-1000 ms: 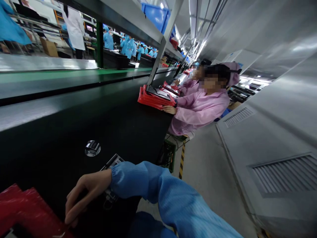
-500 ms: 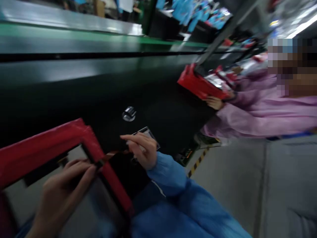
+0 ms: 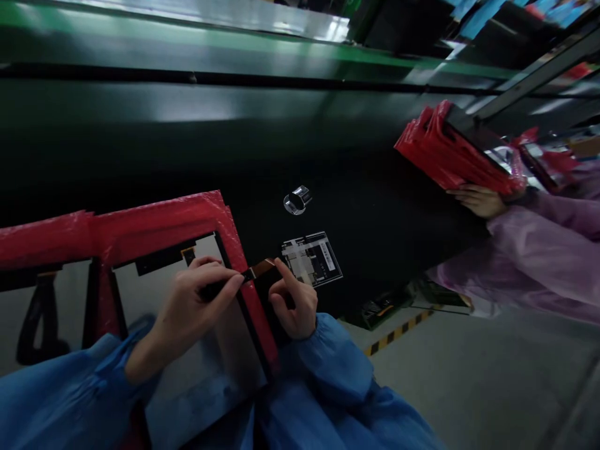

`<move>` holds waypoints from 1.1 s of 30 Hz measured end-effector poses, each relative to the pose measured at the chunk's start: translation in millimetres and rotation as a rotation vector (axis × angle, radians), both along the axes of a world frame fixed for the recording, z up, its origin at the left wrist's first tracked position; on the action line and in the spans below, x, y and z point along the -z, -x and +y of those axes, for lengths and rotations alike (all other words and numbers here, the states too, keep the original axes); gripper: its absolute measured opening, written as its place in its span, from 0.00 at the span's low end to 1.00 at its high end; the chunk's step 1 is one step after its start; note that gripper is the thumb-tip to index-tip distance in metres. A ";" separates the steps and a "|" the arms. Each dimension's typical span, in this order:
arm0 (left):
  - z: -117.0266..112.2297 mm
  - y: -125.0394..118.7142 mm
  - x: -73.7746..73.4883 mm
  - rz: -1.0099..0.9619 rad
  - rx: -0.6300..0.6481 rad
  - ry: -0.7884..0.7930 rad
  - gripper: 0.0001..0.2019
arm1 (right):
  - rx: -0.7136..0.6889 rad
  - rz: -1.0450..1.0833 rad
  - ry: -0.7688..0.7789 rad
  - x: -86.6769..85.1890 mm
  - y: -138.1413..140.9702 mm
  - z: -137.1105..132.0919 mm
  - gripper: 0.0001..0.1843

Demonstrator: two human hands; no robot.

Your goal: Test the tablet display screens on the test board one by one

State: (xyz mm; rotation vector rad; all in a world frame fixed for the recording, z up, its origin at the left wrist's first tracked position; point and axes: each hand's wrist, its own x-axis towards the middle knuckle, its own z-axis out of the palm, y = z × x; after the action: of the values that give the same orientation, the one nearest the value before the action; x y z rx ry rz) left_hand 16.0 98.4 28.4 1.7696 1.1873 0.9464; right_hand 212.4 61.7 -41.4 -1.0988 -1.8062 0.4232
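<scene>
My left hand pinches the dark end of a thin flex cable between thumb and fingers. Beneath it lies a display panel, silvery with a black border, on red bubble wrap. The cable's brown, flat part sticks out past the wrap's right edge. Touching the tip of that part is the stretched index finger of my right hand; its other fingers are curled, with nothing visible in them. Just beyond this hand, a flat black-and-silver part with white labels rests on the dark surface.
A roll of clear tape lies farther back. At left is another panel with a black cable. A co-worker in pink sleeves holds a stack of red-wrapped panels at right. Green circuit boards sit by the table's near edge.
My view has swung left and steadied. My right index finger has come to the brown cable end, uncovering more of the labelled part. My left hand keeps its pinch.
</scene>
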 end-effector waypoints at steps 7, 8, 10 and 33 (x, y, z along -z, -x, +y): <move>-0.9 1.5 3.2 -0.004 0.000 -0.030 0.07 | -0.016 0.003 0.027 0.8 -0.2 -0.2 0.30; -1.0 1.7 3.4 -0.005 0.000 -0.031 0.07 | -0.016 0.008 0.024 0.2 -0.1 0.1 0.31; -1.1 1.9 3.6 -0.006 0.005 -0.032 0.07 | -0.018 0.014 0.022 -0.8 0.0 0.6 0.30; 0.2 0.9 -1.5 0.084 0.025 0.011 0.09 | 0.477 0.088 -0.059 -9.9 17.2 8.7 0.05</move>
State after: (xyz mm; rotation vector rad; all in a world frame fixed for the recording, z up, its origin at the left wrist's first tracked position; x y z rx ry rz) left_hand 15.2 98.5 29.9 1.8267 1.2176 0.8569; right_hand 195.2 70.4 -31.5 -1.3958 -1.4102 0.1286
